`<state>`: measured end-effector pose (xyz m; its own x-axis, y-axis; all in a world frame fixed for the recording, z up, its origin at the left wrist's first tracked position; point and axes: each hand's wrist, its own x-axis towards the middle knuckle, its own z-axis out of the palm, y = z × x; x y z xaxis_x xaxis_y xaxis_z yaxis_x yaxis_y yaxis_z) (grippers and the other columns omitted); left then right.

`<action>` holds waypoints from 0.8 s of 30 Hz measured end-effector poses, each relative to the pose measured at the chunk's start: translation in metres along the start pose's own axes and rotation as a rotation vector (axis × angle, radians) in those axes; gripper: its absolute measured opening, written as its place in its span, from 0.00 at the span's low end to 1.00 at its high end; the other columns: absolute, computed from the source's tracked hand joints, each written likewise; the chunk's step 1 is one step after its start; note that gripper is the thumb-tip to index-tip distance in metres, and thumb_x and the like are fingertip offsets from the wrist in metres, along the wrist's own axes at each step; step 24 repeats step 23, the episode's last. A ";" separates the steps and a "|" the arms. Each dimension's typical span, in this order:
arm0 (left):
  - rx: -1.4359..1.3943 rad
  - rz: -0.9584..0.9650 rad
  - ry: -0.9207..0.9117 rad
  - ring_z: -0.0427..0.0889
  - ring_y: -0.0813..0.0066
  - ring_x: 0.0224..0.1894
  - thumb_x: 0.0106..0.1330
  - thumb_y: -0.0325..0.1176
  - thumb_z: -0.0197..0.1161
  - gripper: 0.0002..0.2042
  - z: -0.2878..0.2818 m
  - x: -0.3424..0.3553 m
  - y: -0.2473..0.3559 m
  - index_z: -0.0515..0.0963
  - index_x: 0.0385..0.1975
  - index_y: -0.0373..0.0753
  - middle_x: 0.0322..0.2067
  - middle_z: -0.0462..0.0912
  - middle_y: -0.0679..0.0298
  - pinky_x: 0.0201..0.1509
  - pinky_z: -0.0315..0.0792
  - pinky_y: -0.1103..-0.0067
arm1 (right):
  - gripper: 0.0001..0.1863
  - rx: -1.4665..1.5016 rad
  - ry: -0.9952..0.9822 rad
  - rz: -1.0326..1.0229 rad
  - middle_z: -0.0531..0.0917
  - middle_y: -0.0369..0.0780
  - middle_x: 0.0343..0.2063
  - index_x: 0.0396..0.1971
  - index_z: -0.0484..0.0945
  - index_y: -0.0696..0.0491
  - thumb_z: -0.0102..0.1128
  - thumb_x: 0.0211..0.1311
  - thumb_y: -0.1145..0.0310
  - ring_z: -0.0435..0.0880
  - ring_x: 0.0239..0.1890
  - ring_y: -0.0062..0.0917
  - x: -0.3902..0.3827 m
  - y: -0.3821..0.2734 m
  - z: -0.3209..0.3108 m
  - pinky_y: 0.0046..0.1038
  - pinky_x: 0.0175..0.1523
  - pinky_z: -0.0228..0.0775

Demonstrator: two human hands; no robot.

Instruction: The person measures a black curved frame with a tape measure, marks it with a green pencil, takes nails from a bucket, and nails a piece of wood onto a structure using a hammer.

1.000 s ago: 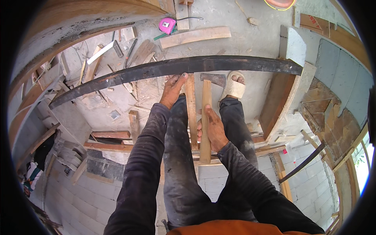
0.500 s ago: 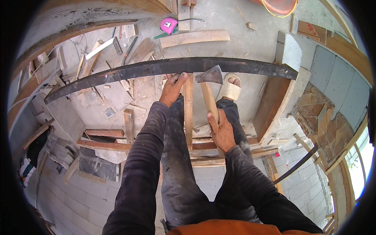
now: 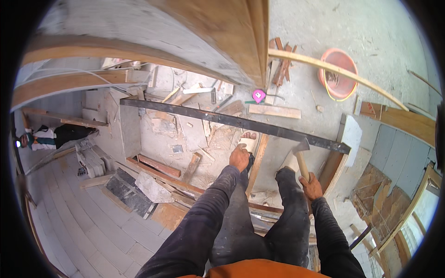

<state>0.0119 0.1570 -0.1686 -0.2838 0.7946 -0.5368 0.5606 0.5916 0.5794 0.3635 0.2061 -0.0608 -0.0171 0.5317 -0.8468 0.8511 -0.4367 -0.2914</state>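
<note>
Left hand [image 3: 239, 157] forward, right hand [image 3: 312, 186] fisted.

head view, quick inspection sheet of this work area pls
surface: dusty grey concrete floor, wood chips on it
job's things: wooden-handled hatchet; upright wooden strip
clutter: offcut planks, long dark steel bar, pink tape measure, orange round basin
grippers: right hand grips the hatchet handle; left hand is on the strip's top
cables: nothing seen
surroundings: large curved timber form, another person lying at left
</note>
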 end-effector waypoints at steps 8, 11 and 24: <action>-0.652 -0.259 -0.117 0.76 0.78 0.18 0.69 0.34 0.60 0.19 -0.183 -0.149 0.103 0.76 0.56 0.31 0.38 0.90 0.60 0.25 0.72 0.81 | 0.21 0.340 -0.166 0.502 0.78 0.45 0.19 0.44 0.73 0.59 0.65 0.66 0.56 0.79 0.16 0.36 -0.072 0.110 -0.102 0.40 0.21 0.77; -0.876 -0.296 -0.028 0.76 0.79 0.18 0.72 0.39 0.60 0.18 -0.221 -0.213 0.109 0.77 0.55 0.33 0.41 0.89 0.59 0.24 0.71 0.82 | 0.19 0.279 -0.142 0.480 0.79 0.47 0.18 0.42 0.76 0.59 0.61 0.69 0.56 0.80 0.16 0.38 -0.100 0.118 -0.131 0.42 0.22 0.77; -2.045 0.629 0.192 0.70 0.63 0.69 0.79 0.51 0.49 0.21 -0.330 -0.306 0.229 0.69 0.67 0.54 0.68 0.73 0.65 0.70 0.68 0.60 | 0.16 0.318 -0.306 0.146 0.81 0.47 0.27 0.51 0.74 0.53 0.60 0.67 0.64 0.82 0.22 0.36 -0.108 0.057 -0.176 0.41 0.25 0.77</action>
